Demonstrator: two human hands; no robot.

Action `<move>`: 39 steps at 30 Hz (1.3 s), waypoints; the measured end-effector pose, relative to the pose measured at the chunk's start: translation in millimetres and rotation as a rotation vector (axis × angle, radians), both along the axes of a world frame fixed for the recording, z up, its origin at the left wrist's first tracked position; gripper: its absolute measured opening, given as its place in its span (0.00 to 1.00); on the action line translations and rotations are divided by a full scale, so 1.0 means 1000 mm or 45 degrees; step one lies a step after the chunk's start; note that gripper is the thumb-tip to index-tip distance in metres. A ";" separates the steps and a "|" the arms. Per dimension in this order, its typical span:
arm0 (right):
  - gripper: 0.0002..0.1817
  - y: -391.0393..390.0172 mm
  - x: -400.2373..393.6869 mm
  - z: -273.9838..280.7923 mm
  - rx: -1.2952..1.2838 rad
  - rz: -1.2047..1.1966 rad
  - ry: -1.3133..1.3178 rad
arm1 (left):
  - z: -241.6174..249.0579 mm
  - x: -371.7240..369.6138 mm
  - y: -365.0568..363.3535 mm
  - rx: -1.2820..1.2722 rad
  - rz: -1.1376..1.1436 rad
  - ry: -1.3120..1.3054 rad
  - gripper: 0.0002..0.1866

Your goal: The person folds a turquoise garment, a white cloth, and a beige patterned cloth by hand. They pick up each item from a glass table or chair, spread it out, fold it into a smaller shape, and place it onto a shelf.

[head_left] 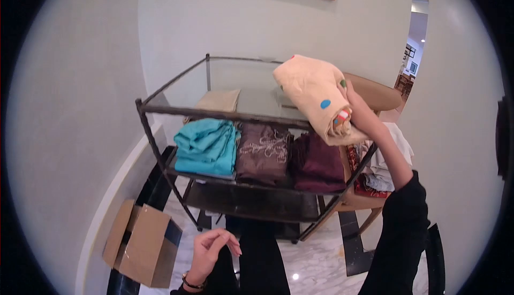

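Note:
A folded bundle of cream cloth [310, 83] with coloured dots is held up above the right end of the shelf rack. My right hand [352, 101] is closed on its right side, with the fingers partly hidden by the fabric. The bundle's rolled end, showing a patterned piece inside, faces me. Low in front of the rack, my left hand [214, 247] is empty, its fingers loosely bent and slightly apart. Below the bundle, the rack's shelf bears a turquoise folded cloth [206, 148], a brown embroidered cloth [263, 153] and a dark maroon cloth [320, 161].
The dark metal rack [241, 117] has a glass top, and a beige folded cloth [218, 101] shows behind its front rail. A wooden chair [375, 93] with piled fabrics [393, 148] stands at the right. An open cardboard box [144, 247] sits on the floor at left.

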State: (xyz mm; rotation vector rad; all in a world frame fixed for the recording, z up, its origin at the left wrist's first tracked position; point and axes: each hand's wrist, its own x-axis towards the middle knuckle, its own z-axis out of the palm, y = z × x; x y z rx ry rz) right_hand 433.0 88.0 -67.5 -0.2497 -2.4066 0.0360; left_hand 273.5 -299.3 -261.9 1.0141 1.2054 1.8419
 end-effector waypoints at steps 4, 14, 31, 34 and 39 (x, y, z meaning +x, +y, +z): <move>0.23 -0.015 -0.004 0.003 -0.371 -0.056 0.091 | -0.012 -0.009 0.028 -0.172 0.046 -0.008 0.12; 0.19 -0.036 -0.004 0.012 -0.562 -0.326 0.107 | 0.113 -0.014 0.101 0.215 0.508 0.748 0.07; 0.12 -0.027 -0.007 0.034 -1.661 -0.227 0.802 | 0.238 -0.055 0.153 -0.732 0.526 1.712 0.30; 0.15 -0.036 -0.007 0.030 -1.608 -0.413 0.804 | 0.227 -0.051 0.154 -0.903 0.503 1.958 0.31; 0.18 -0.060 0.008 0.050 -1.409 -0.517 0.416 | 0.233 -0.053 0.150 -0.998 0.372 2.021 0.32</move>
